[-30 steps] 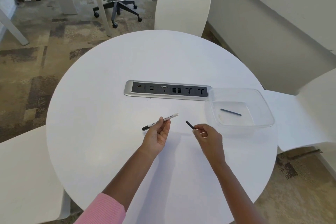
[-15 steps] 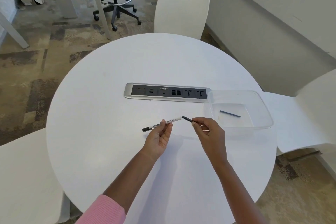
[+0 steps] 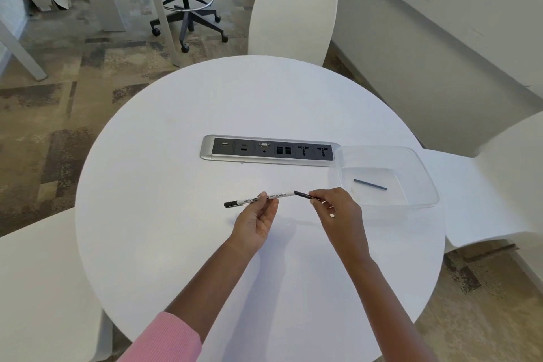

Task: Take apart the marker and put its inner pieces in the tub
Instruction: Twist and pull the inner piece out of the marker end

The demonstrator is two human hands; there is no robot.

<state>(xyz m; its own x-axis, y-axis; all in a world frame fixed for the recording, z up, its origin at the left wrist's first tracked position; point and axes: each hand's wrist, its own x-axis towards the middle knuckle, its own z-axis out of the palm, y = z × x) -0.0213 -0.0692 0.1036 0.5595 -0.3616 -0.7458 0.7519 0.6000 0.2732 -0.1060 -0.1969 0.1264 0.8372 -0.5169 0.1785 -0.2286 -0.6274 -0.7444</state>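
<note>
Marker pinched mid-body by left hand. Right hand pinches black end piece touching marker's open end. Light, stiff, smooth; hold near ends. Both just left of tub; dark stick inside tub.

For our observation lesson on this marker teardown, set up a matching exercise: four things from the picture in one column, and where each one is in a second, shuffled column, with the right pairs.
Things
1. white marker barrel
2. short dark piece
3. thin dark rod
4. power socket strip

Places
A. lying inside the clear tub
B. pinched in the right hand, at the barrel's open end
C. set into the round table, left of the tub
D. held in the left hand, above the table

Pairs: 1-D, 2-B, 3-A, 4-C
</note>
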